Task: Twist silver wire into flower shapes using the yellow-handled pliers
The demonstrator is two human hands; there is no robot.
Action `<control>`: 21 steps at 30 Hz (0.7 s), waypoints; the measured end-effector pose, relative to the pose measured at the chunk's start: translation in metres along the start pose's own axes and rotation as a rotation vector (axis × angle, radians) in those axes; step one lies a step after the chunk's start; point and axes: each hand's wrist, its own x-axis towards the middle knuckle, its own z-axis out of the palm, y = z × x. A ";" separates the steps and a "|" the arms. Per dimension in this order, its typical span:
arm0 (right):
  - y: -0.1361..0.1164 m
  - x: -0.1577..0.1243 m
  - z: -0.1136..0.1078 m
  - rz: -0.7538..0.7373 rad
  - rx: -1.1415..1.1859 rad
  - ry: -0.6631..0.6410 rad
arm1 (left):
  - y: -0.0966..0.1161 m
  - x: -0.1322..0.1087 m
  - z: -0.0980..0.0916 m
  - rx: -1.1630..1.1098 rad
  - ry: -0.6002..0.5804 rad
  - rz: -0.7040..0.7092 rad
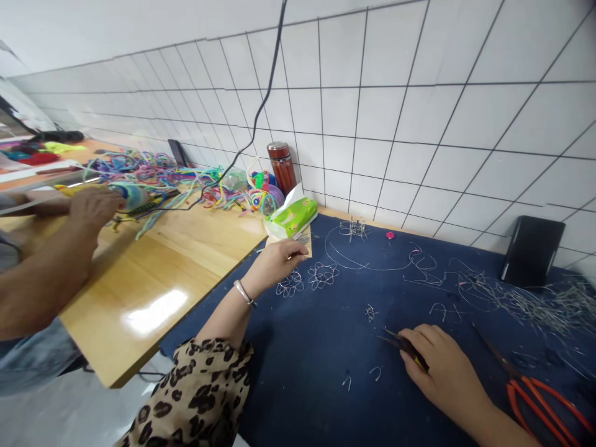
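Observation:
My left hand (274, 264) reaches over a small piece of tan card (305, 247) in front of a green tissue pack (293, 217). Its fingers are pinched together, and whatever lies between them is too small to make out. My right hand (440, 366) is closed around pliers (412, 352) with dark and yellow handles; their thin jaws are parted over the blue cloth (316, 360). A small wire piece (370, 312) lies just beyond the jaws. Two flower-shaped wire pieces (323, 275) rest beside my left hand. Short bent wires (376, 372) lie nearer to me.
Orange-handled scissors (535, 397) lie at the right, below tangled wire (535, 301). A black phone (533, 251) leans on the tiled wall. Behind the tissues stands a brown bottle (282, 167). On the left, a co-worker's hands (95, 208) work near colourful craft stems (139, 167).

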 end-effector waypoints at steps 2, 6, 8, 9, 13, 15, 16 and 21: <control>-0.002 0.001 -0.002 0.019 -0.001 -0.018 | 0.006 0.000 0.005 -0.011 -0.025 0.019; -0.008 0.002 -0.008 0.055 0.013 -0.070 | 0.019 -0.001 0.027 -0.031 -0.152 0.086; -0.010 0.002 -0.009 0.072 0.023 -0.066 | 0.026 -0.002 0.040 -0.021 -0.202 0.120; -0.010 0.002 -0.010 0.076 0.028 -0.068 | 0.028 -0.003 0.047 -0.008 -0.210 0.130; -0.010 0.003 -0.010 0.076 0.039 -0.050 | 0.032 -0.005 0.065 0.039 -0.230 0.156; -0.010 0.003 -0.010 0.074 0.043 -0.050 | 0.031 -0.005 0.069 0.051 -0.246 0.155; -0.010 0.003 -0.011 0.074 0.044 -0.053 | 0.030 -0.004 0.070 0.056 -0.252 0.153; -0.011 0.003 -0.012 0.063 0.046 -0.044 | 0.029 -0.002 0.070 0.099 -0.244 0.191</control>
